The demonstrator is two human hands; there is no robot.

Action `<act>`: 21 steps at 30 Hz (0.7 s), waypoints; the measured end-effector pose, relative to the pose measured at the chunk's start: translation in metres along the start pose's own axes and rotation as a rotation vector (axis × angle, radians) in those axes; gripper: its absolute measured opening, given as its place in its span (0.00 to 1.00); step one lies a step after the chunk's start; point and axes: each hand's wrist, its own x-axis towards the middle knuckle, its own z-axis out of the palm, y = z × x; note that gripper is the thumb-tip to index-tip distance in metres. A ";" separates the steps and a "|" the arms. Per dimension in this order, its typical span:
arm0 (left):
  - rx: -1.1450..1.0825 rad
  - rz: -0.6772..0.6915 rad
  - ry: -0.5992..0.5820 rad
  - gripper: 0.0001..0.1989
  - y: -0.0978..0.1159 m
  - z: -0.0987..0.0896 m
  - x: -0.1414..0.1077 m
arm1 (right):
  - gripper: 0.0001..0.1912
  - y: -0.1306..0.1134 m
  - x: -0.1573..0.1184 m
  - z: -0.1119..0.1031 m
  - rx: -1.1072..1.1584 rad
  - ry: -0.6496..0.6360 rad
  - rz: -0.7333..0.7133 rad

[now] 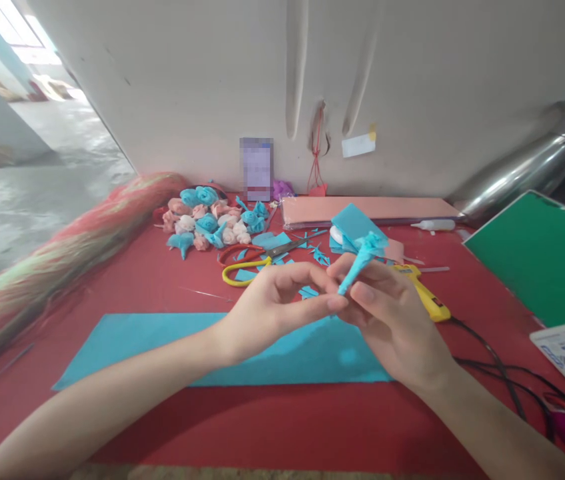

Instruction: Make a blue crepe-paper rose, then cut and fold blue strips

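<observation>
A blue crepe paper flower [366, 252] is held up between both hands, its twisted stem slanting down to the left and its ruffled head at the top. My left hand [282, 303] pinches the lower end of the stem between thumb and fingers. My right hand [395, 310] grips the stem from the other side, thumb in front. Beneath the hands a long blue paper sheet [152, 343] lies flat on the red tabletop. Scissors with red and yellow handles [257, 257] rest behind my left hand, among blue paper scraps [320, 255].
Finished paper flowers [207, 220] are heaped at the back left. A wrapped pink paper stack [372, 208] lies along the wall. A yellow glue gun [430, 297] with a black cord [492, 350] sits at right, near a green board [542, 257]. A phone [257, 167] stands behind.
</observation>
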 end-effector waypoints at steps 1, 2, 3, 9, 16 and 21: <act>0.049 0.019 0.015 0.07 0.000 0.000 -0.001 | 0.03 0.000 0.000 0.000 -0.013 0.015 -0.011; 0.087 0.039 0.021 0.07 -0.001 0.000 -0.001 | 0.02 0.000 -0.001 0.001 -0.031 0.033 -0.023; 0.114 0.059 0.023 0.07 -0.001 -0.001 -0.002 | 0.02 0.000 -0.001 0.001 -0.049 0.050 -0.036; 0.246 0.071 0.016 0.10 -0.008 -0.006 -0.001 | 0.03 0.004 -0.001 0.000 -0.081 0.068 -0.088; 0.412 0.300 -0.061 0.08 -0.009 -0.010 0.005 | 0.06 0.008 -0.001 -0.006 -0.157 -0.017 -0.185; 0.638 0.489 -0.090 0.06 -0.008 -0.015 0.007 | 0.10 0.010 0.002 -0.010 -0.301 -0.073 -0.316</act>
